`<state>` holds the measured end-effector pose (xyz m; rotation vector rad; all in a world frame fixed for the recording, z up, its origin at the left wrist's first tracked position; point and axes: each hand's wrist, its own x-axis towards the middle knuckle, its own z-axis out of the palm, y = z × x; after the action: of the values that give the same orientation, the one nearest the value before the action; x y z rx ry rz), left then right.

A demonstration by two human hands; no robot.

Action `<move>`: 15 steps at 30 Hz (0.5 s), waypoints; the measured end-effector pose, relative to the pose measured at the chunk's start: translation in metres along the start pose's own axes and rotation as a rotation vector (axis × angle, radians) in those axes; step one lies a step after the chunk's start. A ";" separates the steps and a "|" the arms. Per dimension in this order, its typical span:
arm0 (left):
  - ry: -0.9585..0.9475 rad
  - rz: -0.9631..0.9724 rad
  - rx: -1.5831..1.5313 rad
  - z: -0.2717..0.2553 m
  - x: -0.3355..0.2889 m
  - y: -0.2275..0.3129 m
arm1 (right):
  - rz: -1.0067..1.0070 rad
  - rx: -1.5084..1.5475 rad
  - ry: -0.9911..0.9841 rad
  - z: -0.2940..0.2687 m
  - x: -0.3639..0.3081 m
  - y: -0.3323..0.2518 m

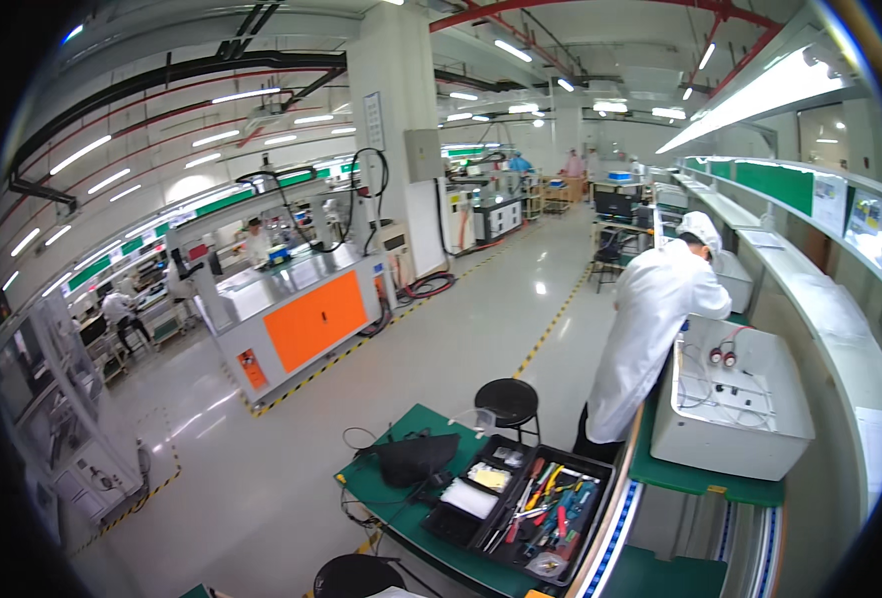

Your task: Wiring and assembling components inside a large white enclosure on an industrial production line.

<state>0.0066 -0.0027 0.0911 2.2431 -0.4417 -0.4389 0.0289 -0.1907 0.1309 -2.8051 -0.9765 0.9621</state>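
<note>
Ahead, open toolbox [511,498], hands unseen.

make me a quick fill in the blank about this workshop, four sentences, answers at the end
1. The open tool case rests on a table whose top is ____ in colour.
2. In the picture, the crumpled black item lies to the ____ of that case.
3. The large front panel of the machine across the aisle is coloured ____.
4. The person bending forward on the right wears a long ____ coat.

Missing words: green; left; orange; white
</note>
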 end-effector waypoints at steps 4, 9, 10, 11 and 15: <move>-0.045 0.109 0.226 -0.010 -0.005 0.008 | -0.010 -0.026 0.015 0.007 0.003 -0.002; -0.087 0.057 0.285 -0.042 -0.018 0.044 | -0.048 -0.060 0.036 0.022 0.011 0.000; -0.097 0.046 0.288 -0.049 -0.017 0.049 | -0.054 -0.064 0.039 0.024 0.011 0.001; -0.107 0.036 0.290 -0.055 -0.016 0.054 | -0.060 -0.072 0.042 0.026 0.012 0.002; -0.195 0.034 0.299 -0.063 -0.017 0.058 | -0.044 -0.030 0.074 0.031 0.012 0.003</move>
<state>0.0097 0.0082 0.1776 2.4848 -0.6839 -0.6114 0.0207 -0.1917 0.0981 -2.8081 -1.0482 0.8395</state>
